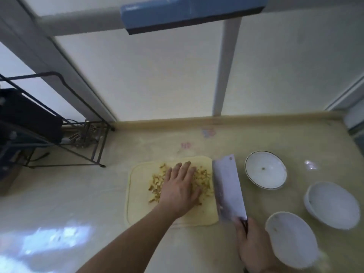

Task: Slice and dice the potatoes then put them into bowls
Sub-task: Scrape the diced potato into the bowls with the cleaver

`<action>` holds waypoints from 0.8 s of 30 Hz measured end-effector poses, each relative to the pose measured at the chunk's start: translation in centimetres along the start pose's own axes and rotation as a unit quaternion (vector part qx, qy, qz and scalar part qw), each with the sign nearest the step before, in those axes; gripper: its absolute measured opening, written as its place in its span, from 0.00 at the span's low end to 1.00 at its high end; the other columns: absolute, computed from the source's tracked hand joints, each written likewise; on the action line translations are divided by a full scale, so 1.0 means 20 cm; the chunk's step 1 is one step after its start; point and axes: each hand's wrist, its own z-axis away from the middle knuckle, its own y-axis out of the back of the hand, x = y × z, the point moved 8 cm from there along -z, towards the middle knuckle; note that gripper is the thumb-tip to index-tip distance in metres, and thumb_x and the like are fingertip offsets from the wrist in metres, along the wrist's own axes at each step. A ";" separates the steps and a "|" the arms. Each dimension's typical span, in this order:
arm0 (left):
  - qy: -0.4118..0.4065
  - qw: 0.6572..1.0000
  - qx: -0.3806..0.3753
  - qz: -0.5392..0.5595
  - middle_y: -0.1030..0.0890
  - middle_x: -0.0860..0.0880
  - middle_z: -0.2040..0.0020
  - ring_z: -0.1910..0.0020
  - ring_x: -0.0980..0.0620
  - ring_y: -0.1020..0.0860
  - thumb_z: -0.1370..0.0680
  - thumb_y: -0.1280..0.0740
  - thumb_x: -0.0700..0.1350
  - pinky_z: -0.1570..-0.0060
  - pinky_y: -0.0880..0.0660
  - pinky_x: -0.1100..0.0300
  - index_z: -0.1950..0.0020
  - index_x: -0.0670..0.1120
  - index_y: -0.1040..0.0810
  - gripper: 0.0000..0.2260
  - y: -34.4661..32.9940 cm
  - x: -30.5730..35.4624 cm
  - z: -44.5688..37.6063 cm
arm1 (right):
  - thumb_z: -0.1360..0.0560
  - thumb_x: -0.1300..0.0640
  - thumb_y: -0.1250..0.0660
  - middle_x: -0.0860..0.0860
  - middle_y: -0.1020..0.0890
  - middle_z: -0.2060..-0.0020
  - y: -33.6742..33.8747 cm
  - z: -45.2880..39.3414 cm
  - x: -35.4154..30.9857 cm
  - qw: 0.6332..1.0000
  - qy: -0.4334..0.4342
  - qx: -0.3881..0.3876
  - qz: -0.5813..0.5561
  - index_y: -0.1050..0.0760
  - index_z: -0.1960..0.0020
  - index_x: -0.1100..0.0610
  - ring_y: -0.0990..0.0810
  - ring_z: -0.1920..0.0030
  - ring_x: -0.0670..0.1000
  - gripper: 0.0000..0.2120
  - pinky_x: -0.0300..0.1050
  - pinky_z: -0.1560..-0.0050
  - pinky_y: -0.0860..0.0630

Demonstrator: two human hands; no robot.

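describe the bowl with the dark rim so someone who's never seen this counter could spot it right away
Start at the pale cutting board; the cleaver stands at its right edge. Three white bowls lie beyond. Take the farthest bowl: it alone has a thin dark rim line and a small speck inside.

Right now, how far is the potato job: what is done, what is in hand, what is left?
Done: the potato pieces lie cut small on the cutting board. In hand: the left hand lies flat on the pile, and the right hand grips the cleaver at the board's right edge. Left: the three bowls hold almost nothing, only specks, so filling them remains.
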 end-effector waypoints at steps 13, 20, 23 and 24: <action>-0.012 0.999 0.041 0.017 0.35 0.50 0.20 0.21 0.46 0.38 0.20 0.47 0.67 0.22 0.47 0.46 0.21 0.51 0.36 0.32 -0.02 -0.04 0.01 | 0.27 0.41 0.42 0.59 0.16 0.64 0.00 0.04 -0.01 0.994 0.064 0.074 0.048 0.21 0.57 0.64 0.16 0.60 0.59 0.26 0.47 0.58 0.32; -0.017 0.999 0.048 0.012 0.32 0.50 0.22 0.22 0.46 0.37 0.20 0.45 0.66 0.23 0.45 0.45 0.21 0.51 0.34 0.31 -0.06 -0.04 0.03 | 0.27 0.58 0.29 0.62 0.16 0.64 -0.01 0.06 -0.02 0.998 0.012 0.065 0.024 0.22 0.57 0.67 0.18 0.58 0.64 0.11 0.49 0.63 0.34; -0.019 0.998 0.057 0.016 0.32 0.50 0.22 0.22 0.46 0.37 0.20 0.44 0.66 0.23 0.44 0.44 0.21 0.51 0.34 0.31 -0.06 -0.04 0.02 | 0.23 0.54 0.34 0.61 0.16 0.56 -0.06 0.05 0.05 0.999 -0.016 0.025 -0.013 0.22 0.50 0.65 0.19 0.50 0.65 0.13 0.47 0.58 0.36; -0.019 0.998 0.060 0.019 0.32 0.50 0.22 0.22 0.45 0.37 0.20 0.44 0.65 0.23 0.43 0.43 0.22 0.50 0.34 0.31 -0.06 -0.05 0.02 | 0.22 0.53 0.35 0.60 0.16 0.55 -0.06 0.05 0.05 0.999 -0.019 0.023 -0.018 0.22 0.49 0.64 0.19 0.50 0.64 0.13 0.47 0.58 0.36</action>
